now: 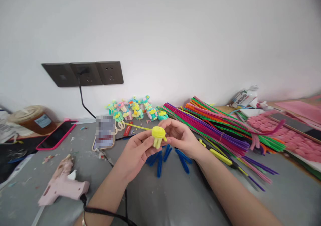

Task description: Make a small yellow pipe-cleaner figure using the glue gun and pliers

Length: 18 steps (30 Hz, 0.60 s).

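Between my two hands is a small yellow pipe-cleaner figure (158, 132), with a round coiled top and short legs below. My left hand (136, 152) pinches it from the left side. A yellow pipe-cleaner strand (136, 126) runs out leftward from it. My right hand (182, 137) is closed at its right side, fingertips pressed near a short yellow end. Below my hands, several blue pipe-cleaner pieces (159, 164) lie on the grey table (160, 199). Finished-looking multicoloured pipe-cleaner figures (135, 109) stand behind, along the wall.
Bundles of coloured pipe cleaners (210, 132) lie at right, beside yellow-handled pliers (220, 157). A pink glue gun (62, 186) with a black cord lies at left. Two phones, a red one (59, 135) and a standing one (105, 134), and a drink cup (36, 119) are behind it.
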{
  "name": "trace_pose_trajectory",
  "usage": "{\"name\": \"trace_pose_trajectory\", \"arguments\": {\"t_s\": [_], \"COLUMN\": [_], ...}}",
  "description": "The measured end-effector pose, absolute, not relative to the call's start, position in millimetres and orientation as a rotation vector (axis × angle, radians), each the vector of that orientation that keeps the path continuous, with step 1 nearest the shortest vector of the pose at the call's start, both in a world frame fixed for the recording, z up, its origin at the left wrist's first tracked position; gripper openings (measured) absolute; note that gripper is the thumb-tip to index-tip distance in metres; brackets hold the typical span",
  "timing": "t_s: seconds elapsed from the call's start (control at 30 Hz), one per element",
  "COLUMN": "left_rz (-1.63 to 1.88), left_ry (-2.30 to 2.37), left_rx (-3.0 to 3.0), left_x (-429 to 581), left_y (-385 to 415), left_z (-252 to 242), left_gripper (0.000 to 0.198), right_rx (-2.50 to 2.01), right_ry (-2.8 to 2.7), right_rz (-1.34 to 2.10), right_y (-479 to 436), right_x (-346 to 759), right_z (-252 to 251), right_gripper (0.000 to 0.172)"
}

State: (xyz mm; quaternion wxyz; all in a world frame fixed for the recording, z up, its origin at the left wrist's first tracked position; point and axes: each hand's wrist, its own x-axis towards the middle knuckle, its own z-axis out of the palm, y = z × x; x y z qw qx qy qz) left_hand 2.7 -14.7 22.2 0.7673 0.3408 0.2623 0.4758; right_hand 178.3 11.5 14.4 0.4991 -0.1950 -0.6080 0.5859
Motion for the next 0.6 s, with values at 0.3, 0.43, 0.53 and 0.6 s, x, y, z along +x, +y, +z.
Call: {"name": "trace_pose_trajectory", "arguments": {"t_s": [0.3, 0.43, 0.53, 0.6], "left_rz": [1.028, 0.982, 0.991, 0.999], "left_ry": [0.546, 0.541, 0.548, 0.540], "left_rx": [0.779, 0.786, 0.784, 0.784], "left_x": [3.1, 2.4, 2.5, 2.9], "left_y": [-14.8, -16.5, -17.1, -16.8], "left_z": [22.5, 23.9, 23.5, 22.7], "left_gripper": [0.021, 0.023, 0.022, 0.021], "right_rx": [-0.357, -0.310, -0.324, -0.320], "right_ry": [-1.397, -1.357, -1.361, -1.364], "right_rz": [1.483, 1.534, 1.524, 1.524], "right_y": [11.7, 11.2, 10.8, 10.7], "right_x": [175.2, 175.4, 175.7, 175.5], "right_z": [11.5, 11.9, 12.1, 12.0], "right_gripper": [0.017, 0.015, 0.015, 0.016]}}
